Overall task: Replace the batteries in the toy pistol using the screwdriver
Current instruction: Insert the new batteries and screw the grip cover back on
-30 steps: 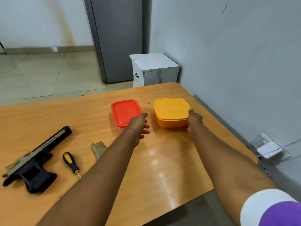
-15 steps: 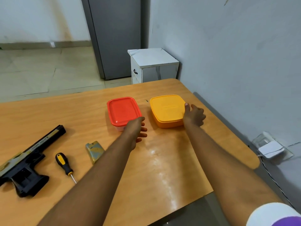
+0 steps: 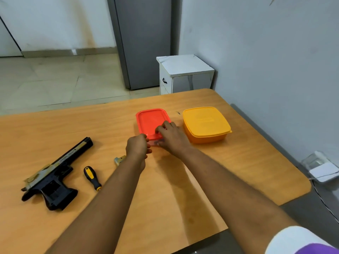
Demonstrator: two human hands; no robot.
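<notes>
- Orange-red lid of the red container [image 3: 151, 121] is the landmark; the box stands on the wooden table [image 3: 211, 180], approx. in the middle of its far part.
- Both hands meet at the near edge of this container. Right hand [image 3: 172, 136] lies over its near right corner, fingers [image 3: 162, 128] curled on the lid edge, thumb lower at the clear wall; it grips the corner.
- Left hand [image 3: 137, 147] touches the near left corner, fingers bent inward and close together. If it pinches the lid rim, I cannot tell, the fingertips are hidden.
- Yellow container [image 3: 206, 124] stands just beside the red one, on its right, lid closed, no hand on it.
- Toy pistol [image 3: 53, 175] lies flat well to the left of the red container and nearer to the person, barrel pointing toward the far side, grip toward the person. It is well apart from both hands.
- Screwdriver [image 3: 91, 177], black w/ yellow handle, lies between the pistol and the left forearm, untouched.
- Small gold-grey piece [image 3: 119, 159] lies near the red container, on the near left, partly hidden behind the left wrist; what it is, not clear.
</notes>
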